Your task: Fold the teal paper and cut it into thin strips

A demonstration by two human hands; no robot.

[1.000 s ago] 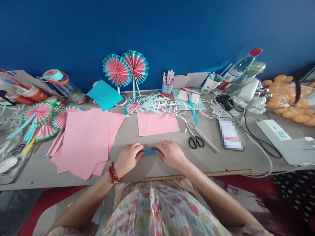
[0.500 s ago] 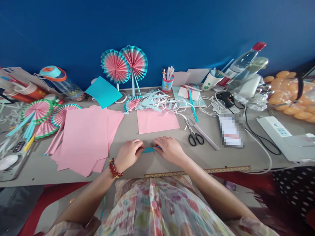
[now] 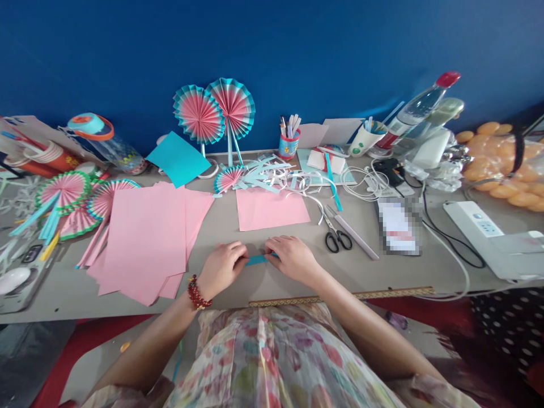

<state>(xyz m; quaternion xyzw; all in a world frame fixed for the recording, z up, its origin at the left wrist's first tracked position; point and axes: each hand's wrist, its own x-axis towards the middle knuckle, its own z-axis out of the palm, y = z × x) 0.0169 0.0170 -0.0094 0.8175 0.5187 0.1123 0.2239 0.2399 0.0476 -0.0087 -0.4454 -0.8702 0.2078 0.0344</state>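
Note:
A narrow blue paper strip [image 3: 256, 260] lies crosswise between my two hands, just above the grey table. My left hand [image 3: 225, 262] pinches its left end with the fingers closed, a red bead bracelet at the wrist. The right end is in the closed fingers of my right hand [image 3: 292, 258]; both ends are partly hidden by the fingers. Beyond the hands lies a pink sheet [image 3: 272, 211], its far edge under a heap of white and pale blue paper strips [image 3: 266, 174]. Black-handled scissors [image 3: 338, 239] rest to the right of my right hand.
Pink sheets [image 3: 147, 238] are stacked at left beside folded paper fans [image 3: 63, 192]. Two round fans [image 3: 232, 107] lean on the blue wall. A lilac stick [image 3: 357, 237], a phone [image 3: 399, 226], cables and a power strip [image 3: 480, 226] lie at right. A patterned ruler-like strip [image 3: 395, 292] runs along the front edge.

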